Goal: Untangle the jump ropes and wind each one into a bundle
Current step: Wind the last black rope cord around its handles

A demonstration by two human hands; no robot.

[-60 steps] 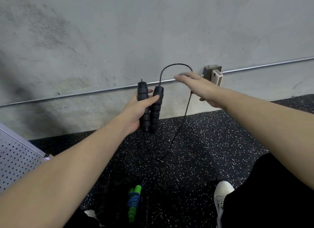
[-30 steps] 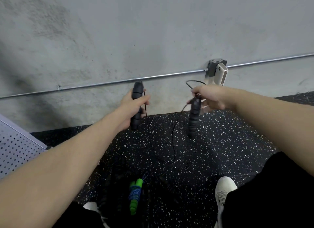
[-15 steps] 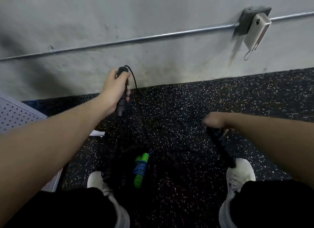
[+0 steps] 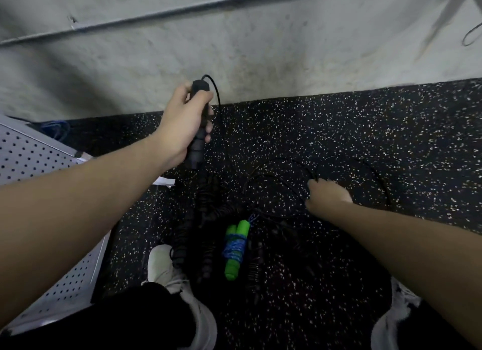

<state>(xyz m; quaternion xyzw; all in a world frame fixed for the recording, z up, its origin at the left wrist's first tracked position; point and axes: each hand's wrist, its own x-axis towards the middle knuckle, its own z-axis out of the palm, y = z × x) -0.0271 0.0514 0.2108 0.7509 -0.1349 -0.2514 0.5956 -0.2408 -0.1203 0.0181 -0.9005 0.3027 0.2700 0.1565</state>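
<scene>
Head view: the left hand (image 4: 182,122) is wrapped round one black handle (image 4: 198,122), held roughly upright out at about eleven o'clock from the pile. The right hand (image 4: 327,195) is low by the floor at about two o'clock; it is blurred, with its fingers turned away among loops of thin black cord (image 4: 281,182), so I cannot tell whether it grips anything.

That cord leaves the top of the held handle, arcs over and drops to the speckled floor (image 4: 391,130), where it lies in loose coils. The other black ropes (image 4: 198,219) sit heaped between the white shoes (image 4: 167,271), and a green-handled rope (image 4: 234,248) already bound with blue cord lies at the pile's five o'clock.

The cord looks light, limp and springy, likely to snag and kink. The ridged handles look like the firm places to grip; the cord is better run loosely through the fingers.
</scene>
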